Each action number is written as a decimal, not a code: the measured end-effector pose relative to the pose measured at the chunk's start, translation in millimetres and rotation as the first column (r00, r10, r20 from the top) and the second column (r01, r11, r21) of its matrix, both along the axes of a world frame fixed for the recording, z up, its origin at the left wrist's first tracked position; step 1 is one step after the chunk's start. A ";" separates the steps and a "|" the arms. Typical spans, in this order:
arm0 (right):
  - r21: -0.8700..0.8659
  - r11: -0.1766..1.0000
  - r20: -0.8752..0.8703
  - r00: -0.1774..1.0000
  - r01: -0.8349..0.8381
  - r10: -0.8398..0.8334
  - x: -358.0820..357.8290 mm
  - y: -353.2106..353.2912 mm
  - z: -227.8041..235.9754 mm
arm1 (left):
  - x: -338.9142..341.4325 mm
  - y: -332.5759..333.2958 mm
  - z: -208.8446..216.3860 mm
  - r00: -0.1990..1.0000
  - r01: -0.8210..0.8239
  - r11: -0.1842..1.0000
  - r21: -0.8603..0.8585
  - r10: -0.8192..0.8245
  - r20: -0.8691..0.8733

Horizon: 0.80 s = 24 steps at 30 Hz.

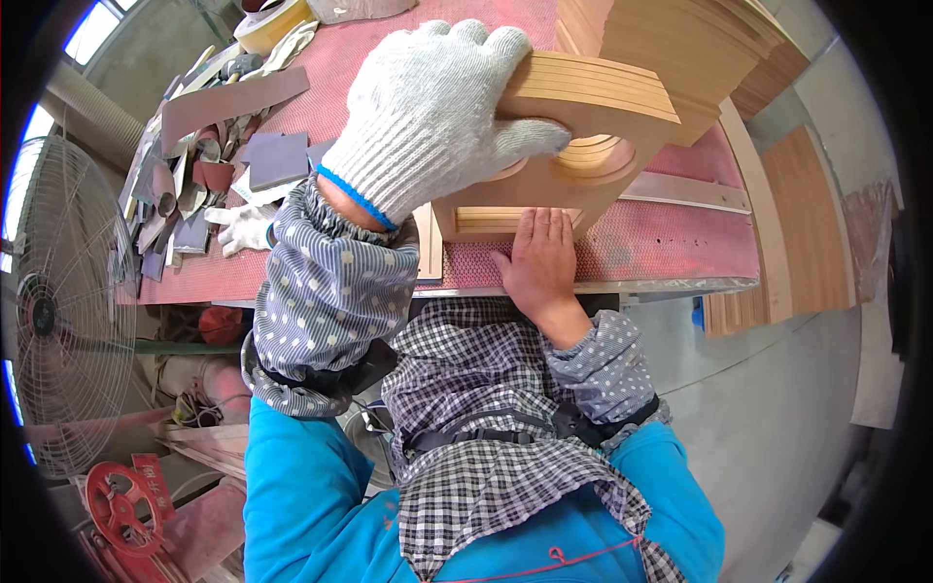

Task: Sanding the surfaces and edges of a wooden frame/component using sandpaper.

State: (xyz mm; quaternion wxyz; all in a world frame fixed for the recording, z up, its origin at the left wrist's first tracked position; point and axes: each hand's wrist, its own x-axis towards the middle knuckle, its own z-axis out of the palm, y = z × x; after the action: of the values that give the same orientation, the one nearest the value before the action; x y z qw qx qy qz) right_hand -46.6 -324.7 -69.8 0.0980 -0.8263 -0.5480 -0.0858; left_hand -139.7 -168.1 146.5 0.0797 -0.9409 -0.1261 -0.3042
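A light-brown wooden panel (610, 126) with rounded cut-outs and a long rectangular slot stands tilted on the red mesh-covered table in front of me. My left hand (437, 117), in a white knitted glove with a blue cuff edge, grips its upper left part, the thumb at a round opening. My right hand (540, 255) is bare and lies against the panel's lower edge by the slot, fingers stretched out and thumb apart. Whether anything is under its fingers is hidden. A narrow wooden piece (429, 245) shows beside my left sleeve.
Sandpaper scraps (185, 189) and grey sanding blocks (279, 160) are heaped on the left of the table, with a loose white glove (243, 228). More wooden panels (680, 58) are stacked at the far right. A large caged fan (68, 301) stands at left; boards (802, 223) lean at right.
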 end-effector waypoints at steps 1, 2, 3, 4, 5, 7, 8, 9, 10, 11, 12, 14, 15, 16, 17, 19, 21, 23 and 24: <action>-0.034 0.999 -0.006 0.999 0.037 -0.037 -6.5 3.8 4.1 | 0.1 0.4 0.2 1.000 0.002 1.000 -0.002 -0.002 0.001; -0.035 0.999 -0.006 0.999 0.039 -0.039 -12.7 6.8 1.9 | 0.5 0.5 0.4 1.000 -0.004 1.000 -0.005 0.004 -0.009; 0.024 0.997 -0.022 0.997 -0.073 0.073 -19.1 9.0 -2.7 | 1.1 0.3 0.5 1.000 -0.010 1.000 -0.009 0.010 -0.019; 0.086 0.979 -0.031 0.981 -0.187 0.190 -24.0 10.7 -5.2 | 0.2 0.5 0.3 1.000 -0.012 1.000 -0.007 0.012 -0.019; 0.088 0.978 -0.031 0.981 -0.189 0.192 -26.4 11.1 -5.1 | -0.4 0.6 -0.4 1.000 -0.014 1.000 -0.001 0.014 -0.011; 0.230 0.907 -0.015 0.930 -0.354 0.367 -30.4 11.9 -5.6 | -1.6 0.8 -1.4 1.000 -0.017 1.000 0.006 0.017 -0.004; 0.229 0.906 -0.016 0.929 -0.356 0.369 -30.0 7.4 -4.3 | -1.9 0.1 -1.9 1.000 -0.010 1.000 -0.005 0.010 0.003; 0.219 0.934 -0.026 0.955 -0.284 0.297 -26.1 -2.8 0.0 | -1.7 0.0 -2.4 1.000 -0.004 1.000 -0.016 0.004 0.010; 0.204 0.957 -0.032 0.975 -0.208 0.219 -19.6 -14.8 6.1 | 1.0 0.0 -2.8 1.000 -0.002 1.000 -0.022 0.002 0.012; 0.120 0.979 -0.012 0.986 -0.166 0.168 -14.9 -27.3 16.3 | -0.7 -1.2 -1.4 1.000 -0.016 1.000 -0.026 0.016 0.003; 0.035 0.992 0.014 0.992 -0.123 0.123 -8.7 -37.6 25.8 | -3.7 -2.2 -0.1 0.999 -0.034 0.999 -0.032 0.033 -0.007; -0.034 0.999 0.103 0.994 -0.031 0.034 8.6 -50.6 33.8 | -0.2 -1.7 -0.6 1.000 -0.011 1.000 0.006 0.011 0.022; -0.081 0.995 0.195 0.980 0.066 -0.050 16.9 -54.7 35.5 | 0.3 -1.3 -1.3 0.999 0.011 0.998 0.057 -0.014 0.047; -0.088 0.994 0.197 0.979 0.062 -0.043 28.8 -56.5 36.6 | 0.9 -0.9 -2.1 0.998 -0.001 0.996 0.090 -0.004 0.058; -0.087 0.996 0.272 0.962 0.015 0.009 39.9 -57.6 37.2 | 0.4 -0.3 -1.8 0.998 -0.005 0.997 0.081 0.000 0.058; -0.096 0.995 0.346 0.936 -0.030 0.062 44.4 -56.2 39.7 | 0.8 1.6 0.7 0.983 0.121 0.991 -0.049 -0.113 0.144; -0.292 0.957 0.421 0.897 -0.007 0.135 43.8 -55.0 43.0 | -0.5 -1.0 3.9 0.987 0.122 0.989 -0.084 -0.112 0.116; -0.385 0.923 0.379 0.913 0.007 0.151 44.3 -50.8 39.4 | -5.2 -5.5 8.0 0.991 0.110 0.988 -0.110 -0.101 0.084; -0.473 0.881 0.335 0.929 0.021 0.157 45.2 -49.0 36.7 | -6.6 -7.4 9.2 0.993 0.096 0.988 -0.119 -0.087 0.082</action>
State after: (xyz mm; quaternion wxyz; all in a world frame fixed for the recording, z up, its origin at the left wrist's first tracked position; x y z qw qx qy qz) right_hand -1.4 -373.7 -33.1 -0.2047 -0.7747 -0.5900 -0.0988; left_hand -146.2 -175.6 155.7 0.0030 -0.9365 -0.1043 -0.3349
